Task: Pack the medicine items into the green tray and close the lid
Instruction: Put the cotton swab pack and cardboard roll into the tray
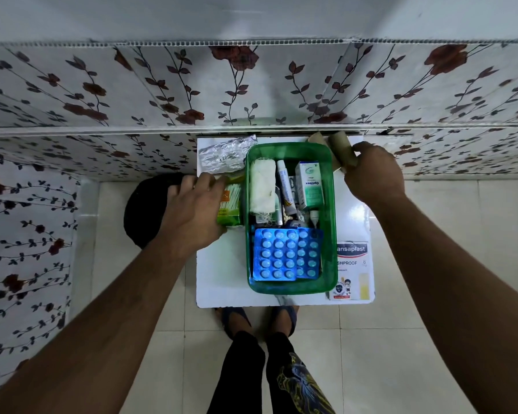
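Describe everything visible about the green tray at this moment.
The green tray is a translucent plastic rectangle with rounded corners, open, no lid on it. It sits flat on the white board, long side running away from the person. Inside lie blue blister packs at the near end, with a gauze roll, a tube and an eye-drop box beyond. Neither hand clearly touches it.

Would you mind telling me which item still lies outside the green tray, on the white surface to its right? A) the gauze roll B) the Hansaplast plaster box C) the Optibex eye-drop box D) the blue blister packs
B: the Hansaplast plaster box lies on the white surface just right of the green tray, while the blister packs, gauze roll and eye-drop box are inside the tray.
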A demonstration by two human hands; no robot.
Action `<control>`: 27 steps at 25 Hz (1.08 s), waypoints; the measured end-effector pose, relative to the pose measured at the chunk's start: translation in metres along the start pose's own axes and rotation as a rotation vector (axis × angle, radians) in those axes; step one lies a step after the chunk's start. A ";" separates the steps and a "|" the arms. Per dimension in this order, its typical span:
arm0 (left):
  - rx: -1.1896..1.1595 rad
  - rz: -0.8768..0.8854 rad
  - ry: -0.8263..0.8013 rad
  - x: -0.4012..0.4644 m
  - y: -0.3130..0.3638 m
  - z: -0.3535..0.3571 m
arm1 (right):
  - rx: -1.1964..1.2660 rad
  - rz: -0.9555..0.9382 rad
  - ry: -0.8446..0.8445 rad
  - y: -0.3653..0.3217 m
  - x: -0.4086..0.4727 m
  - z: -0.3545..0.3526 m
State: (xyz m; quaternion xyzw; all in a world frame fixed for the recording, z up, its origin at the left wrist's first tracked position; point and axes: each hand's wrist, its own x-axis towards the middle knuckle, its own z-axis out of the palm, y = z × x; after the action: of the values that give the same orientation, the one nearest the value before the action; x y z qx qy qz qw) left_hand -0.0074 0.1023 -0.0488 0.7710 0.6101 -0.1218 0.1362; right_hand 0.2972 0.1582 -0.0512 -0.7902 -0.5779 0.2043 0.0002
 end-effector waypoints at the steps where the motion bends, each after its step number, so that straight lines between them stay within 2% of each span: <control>1: 0.010 0.012 0.012 0.000 -0.001 0.001 | -0.001 0.004 -0.007 0.000 0.000 0.001; 7: -0.013 -0.009 -0.008 -0.016 -0.007 -0.015 | 0.088 0.073 0.020 0.006 -0.003 -0.001; 12: -0.156 -0.132 0.133 -0.072 0.003 -0.081 | 0.305 0.160 0.111 0.011 -0.039 -0.027; 14: -0.190 -0.079 0.173 -0.080 0.038 -0.098 | 0.405 0.205 0.112 0.013 -0.066 -0.039; 17: -0.118 0.116 0.121 -0.071 0.092 -0.085 | 0.521 0.255 0.051 0.016 -0.103 -0.051; 19: -0.062 0.185 0.038 -0.060 0.111 -0.066 | 0.575 0.270 0.009 0.019 -0.115 -0.054; 21: -0.036 0.218 -0.030 -0.054 0.118 -0.050 | 0.608 0.274 -0.016 0.024 -0.120 -0.054; 25: -0.249 0.232 -0.118 -0.055 0.114 -0.036 | 0.653 0.279 -0.032 0.021 -0.127 -0.054; 27: -0.254 0.238 -0.136 -0.054 0.111 -0.034 | 0.691 0.243 -0.043 0.011 -0.129 -0.055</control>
State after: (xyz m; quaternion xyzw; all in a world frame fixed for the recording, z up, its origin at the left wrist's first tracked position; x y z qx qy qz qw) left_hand 0.0896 0.0417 0.0091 0.8043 0.5146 -0.0785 0.2867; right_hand 0.2927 0.0494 0.0382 -0.8019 -0.3765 0.4025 0.2305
